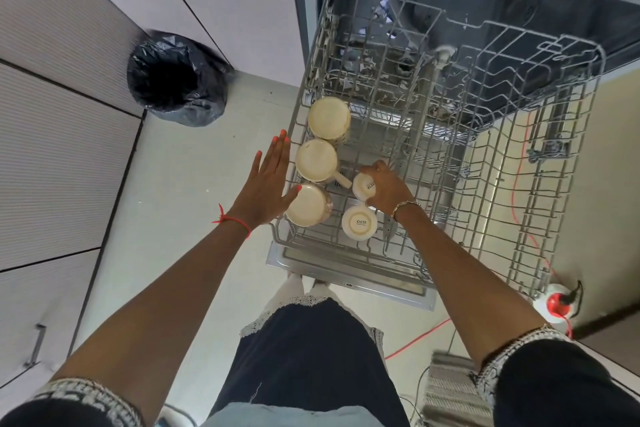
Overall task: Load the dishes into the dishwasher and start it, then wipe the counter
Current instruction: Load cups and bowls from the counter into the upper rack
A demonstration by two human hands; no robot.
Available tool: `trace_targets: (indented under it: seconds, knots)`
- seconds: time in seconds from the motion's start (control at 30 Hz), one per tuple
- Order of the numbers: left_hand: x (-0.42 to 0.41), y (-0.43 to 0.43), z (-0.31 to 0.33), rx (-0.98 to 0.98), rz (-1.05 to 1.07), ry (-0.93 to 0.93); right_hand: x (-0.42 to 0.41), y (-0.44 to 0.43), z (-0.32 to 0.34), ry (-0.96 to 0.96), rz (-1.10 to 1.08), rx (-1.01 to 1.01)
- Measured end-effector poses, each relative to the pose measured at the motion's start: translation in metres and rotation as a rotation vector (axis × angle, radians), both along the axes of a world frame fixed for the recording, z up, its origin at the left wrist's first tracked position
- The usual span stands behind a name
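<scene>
The grey wire dishwasher rack (512,191) is pulled out over the open door (349,279). Three cream mugs stand upside down along its left side: one at the back (329,117), one in the middle (317,159) and one at the front (306,205). A small white cup marked SISTA (358,222) sits upside down beside them. My right hand (384,189) grips a second small white cup (363,186) in the rack. My left hand (268,185) is flat with straight fingers at the rack's left edge, its thumb touching the front mug.
A bin lined with a black bag (178,80) stands on the floor at the left, by pale cabinet doors (59,149). An orange cable (519,184) runs under the rack to a red and white plug (556,302) at the right. A striped mat (450,388) lies near my feet.
</scene>
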State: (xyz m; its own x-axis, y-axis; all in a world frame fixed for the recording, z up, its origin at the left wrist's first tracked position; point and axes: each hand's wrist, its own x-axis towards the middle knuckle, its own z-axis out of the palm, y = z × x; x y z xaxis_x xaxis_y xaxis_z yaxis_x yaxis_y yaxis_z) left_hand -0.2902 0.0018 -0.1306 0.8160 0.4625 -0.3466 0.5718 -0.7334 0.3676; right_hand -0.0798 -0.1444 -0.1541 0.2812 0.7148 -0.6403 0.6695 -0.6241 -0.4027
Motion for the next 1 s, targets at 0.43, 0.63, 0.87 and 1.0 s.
trace_targets:
  seconds: [0.43, 0.63, 0.87, 1.0]
  knots:
    - [0.004, -0.005, 0.000, -0.010, 0.052, -0.011, 0.004, -0.004, -0.013, 0.066, 0.017, 0.006]
    - [0.005, -0.007, 0.002, -0.010, 0.074, -0.008, 0.003, -0.007, -0.009, 0.057, 0.010, 0.006]
    - [0.004, -0.007, 0.014, -0.001, 0.056, 0.028, 0.007, -0.009, -0.001, 0.072, -0.017, 0.000]
    - [-0.004, -0.001, 0.033, 0.029, 0.032, 0.040, 0.006, 0.003, 0.025, 0.057, -0.041, 0.103]
